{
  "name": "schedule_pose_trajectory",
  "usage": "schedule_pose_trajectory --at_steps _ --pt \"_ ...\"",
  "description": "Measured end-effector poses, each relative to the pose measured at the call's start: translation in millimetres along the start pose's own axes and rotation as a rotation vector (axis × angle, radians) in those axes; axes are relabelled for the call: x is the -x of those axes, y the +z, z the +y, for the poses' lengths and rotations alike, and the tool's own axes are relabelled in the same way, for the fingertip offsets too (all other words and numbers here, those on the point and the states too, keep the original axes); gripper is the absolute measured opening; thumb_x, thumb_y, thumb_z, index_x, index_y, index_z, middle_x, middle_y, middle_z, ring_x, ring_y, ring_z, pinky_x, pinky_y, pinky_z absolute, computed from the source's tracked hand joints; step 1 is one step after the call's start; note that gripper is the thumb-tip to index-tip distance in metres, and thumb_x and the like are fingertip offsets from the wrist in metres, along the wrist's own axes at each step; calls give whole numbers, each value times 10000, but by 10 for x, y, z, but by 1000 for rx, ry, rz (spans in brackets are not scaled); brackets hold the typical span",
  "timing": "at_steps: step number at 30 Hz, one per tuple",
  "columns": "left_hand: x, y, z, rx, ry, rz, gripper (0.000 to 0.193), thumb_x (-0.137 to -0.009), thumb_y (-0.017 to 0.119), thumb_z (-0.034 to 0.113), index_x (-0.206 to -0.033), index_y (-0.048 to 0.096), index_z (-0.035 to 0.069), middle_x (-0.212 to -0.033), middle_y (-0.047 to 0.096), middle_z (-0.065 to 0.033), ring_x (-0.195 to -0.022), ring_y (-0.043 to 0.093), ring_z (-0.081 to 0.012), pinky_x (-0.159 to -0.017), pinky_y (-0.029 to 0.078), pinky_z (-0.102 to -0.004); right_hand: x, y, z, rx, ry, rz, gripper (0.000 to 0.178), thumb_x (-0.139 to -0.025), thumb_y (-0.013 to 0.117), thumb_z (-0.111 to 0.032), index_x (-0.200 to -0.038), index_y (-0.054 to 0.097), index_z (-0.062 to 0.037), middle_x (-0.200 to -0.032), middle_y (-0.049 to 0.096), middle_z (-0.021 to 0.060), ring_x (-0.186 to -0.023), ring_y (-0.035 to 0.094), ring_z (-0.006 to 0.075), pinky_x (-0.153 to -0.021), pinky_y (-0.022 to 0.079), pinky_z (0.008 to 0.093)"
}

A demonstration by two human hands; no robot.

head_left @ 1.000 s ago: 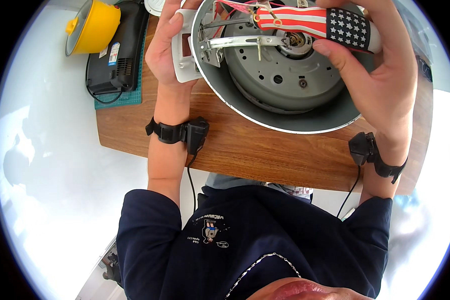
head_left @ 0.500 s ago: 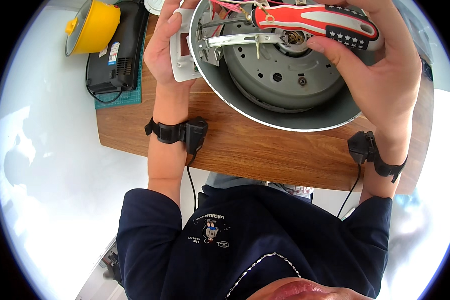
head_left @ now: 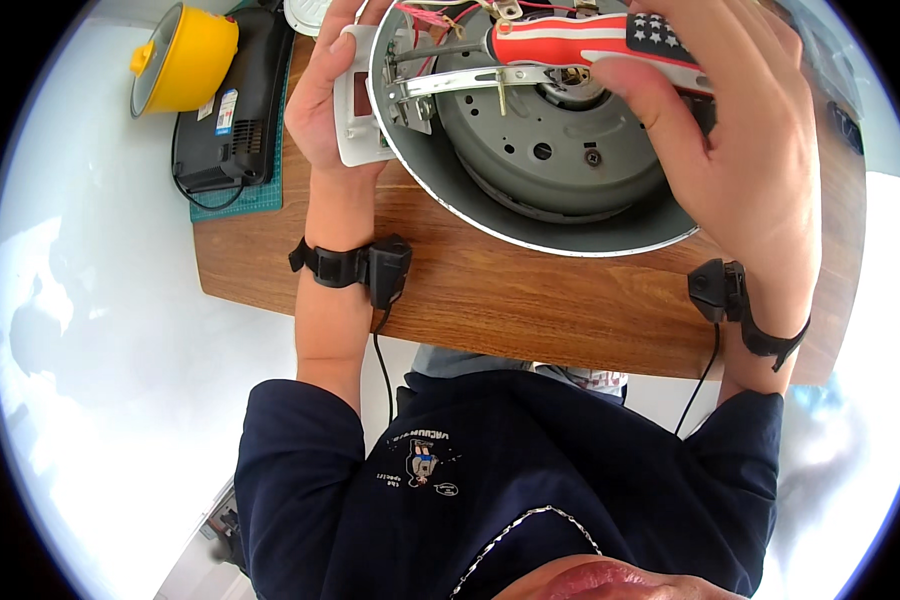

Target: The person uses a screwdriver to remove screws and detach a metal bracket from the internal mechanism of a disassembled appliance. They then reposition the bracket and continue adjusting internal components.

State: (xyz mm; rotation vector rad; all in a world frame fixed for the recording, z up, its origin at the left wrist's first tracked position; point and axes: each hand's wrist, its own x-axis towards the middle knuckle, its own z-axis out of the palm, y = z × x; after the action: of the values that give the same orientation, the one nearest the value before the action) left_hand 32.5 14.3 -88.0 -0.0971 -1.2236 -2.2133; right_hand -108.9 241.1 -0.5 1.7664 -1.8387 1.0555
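A round metal appliance housing, like a rice cooker's body, is tilted so that its inside shows. Within it sit a grey disc with holes and a screw, a silver metal strip and pink and white wires. My left hand is wrapped round the white panel on the housing's left side. In my right hand is a screwdriver with a red, white and black starred handle. Its shaft points left to the inner wall by the panel; the tip's contact is unclear.
A yellow pot stands at the back left on a black appliance, over a green mat. The wooden table has its near edge before me. Cables hang from black wrist devices.
The housing and screwdriver have shifted slightly left and up. My right hand has moved left and turned, its fingers now covering the end of the handle. My left hand keeps its hold.
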Motion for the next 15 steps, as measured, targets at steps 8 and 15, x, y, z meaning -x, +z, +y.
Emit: schedule_pose_trajectory --at_steps 8,15 --pt "1 -25 -1 -84 -12 -12 632 -992 531 205 -1534 350 -66 -1623 322 -282 -1496 359 -398 -1231 322 -518 84 243 335 -323 -14 129 434 -655 808 85 -1049 699 -61 -960 719 79 -917 681 265 -788 525 359" --pt "90 -47 59 -58 -172 189 644 -1025 535 246 -1546 312 -60 -1460 526 -292 -1317 580 -367 -1133 464 -471 151 323 333 -277 29 123 422 -630 803 106 -997 736 -92 -1006 668 60 -912 676 258 -778 537 363"
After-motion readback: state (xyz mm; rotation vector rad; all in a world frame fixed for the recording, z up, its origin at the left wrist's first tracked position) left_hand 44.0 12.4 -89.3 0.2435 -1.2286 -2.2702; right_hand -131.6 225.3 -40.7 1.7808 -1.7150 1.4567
